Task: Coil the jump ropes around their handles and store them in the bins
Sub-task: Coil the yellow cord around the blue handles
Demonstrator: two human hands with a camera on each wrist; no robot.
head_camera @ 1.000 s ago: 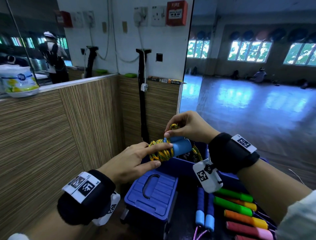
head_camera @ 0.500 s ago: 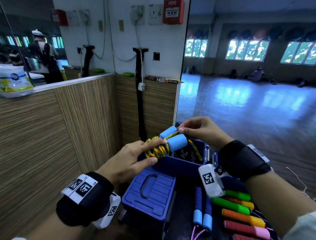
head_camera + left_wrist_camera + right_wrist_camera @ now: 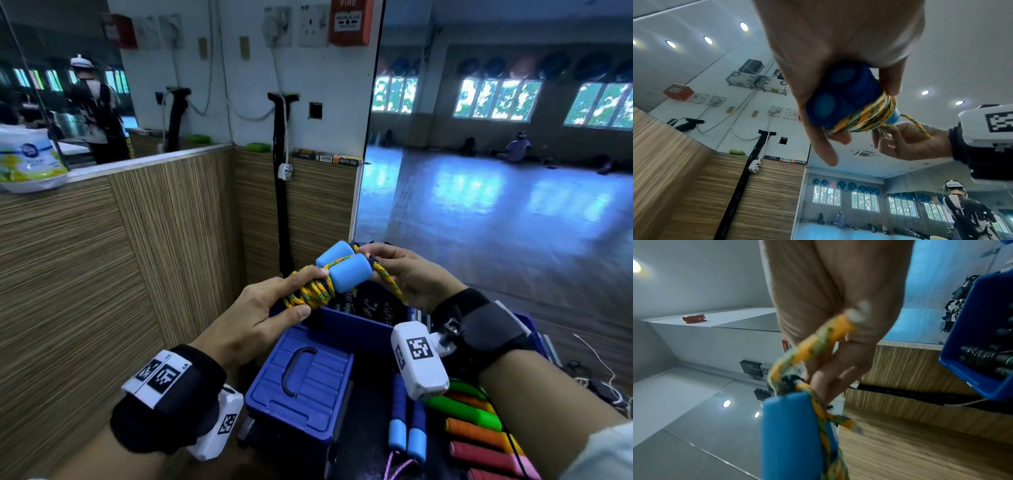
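— Where is the left hand [image 3: 255, 313]?
— Forearm reaching forward, wrist in a black band; thumb and fingers curl round the jump rope bundle [image 3: 329, 279], gripping its wound part.
— And the right hand [image 3: 412, 275]?
— Raised level with it, just to the right, fingertips [image 3: 371, 251] pinching the rope's loose end at the bundle's far tip.

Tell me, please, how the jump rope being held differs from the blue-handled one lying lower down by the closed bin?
The held jump rope is up in both hands, above the open bin; the lying jump rope rests untouched beside the closed bin. The held one's yellow-green cord is coiled around its paired handles; the lying one's handles are bare, a pinkish cord trailing from their ends. Both have blue handles with light-blue foam ends, side by side.
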